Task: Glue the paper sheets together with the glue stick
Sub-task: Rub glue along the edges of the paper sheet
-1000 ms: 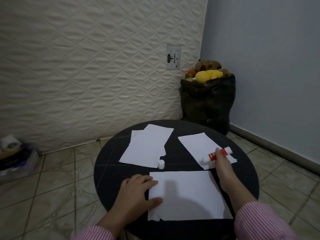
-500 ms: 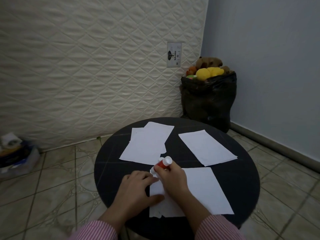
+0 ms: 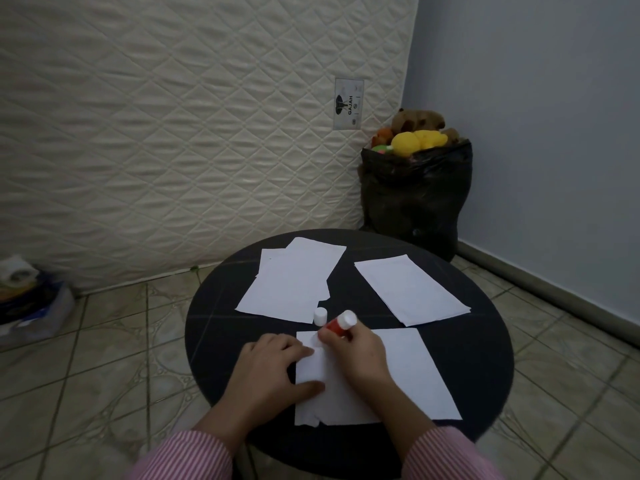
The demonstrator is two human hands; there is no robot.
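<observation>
A white paper sheet [image 3: 408, 372] lies at the near side of the round black table [image 3: 221, 327]. My left hand [image 3: 270, 370] rests on the sheet's left edge, fingers and thumb spread flat on it. My right hand [image 3: 356, 355] grips a red and white glue stick [image 3: 341, 323] and holds its lower end down on the sheet's far left corner. The stick's white cap [image 3: 320, 315] stands on the table just beyond that corner. A stack of white sheets [image 3: 294, 285] lies at the far left, and a single sheet [image 3: 412, 289] at the far right.
A quilted mattress [image 3: 173, 133] leans upright behind the table. In the corner stands a black bag [image 3: 415, 199] full of soft toys. A bundle of things [image 3: 27, 296] sits on the tiled floor at the left. A grey wall [image 3: 536, 116] is on the right.
My right hand carried the glue stick from over the far right sheet across to the near sheet's far left corner. The left hand stayed on the sheet.
</observation>
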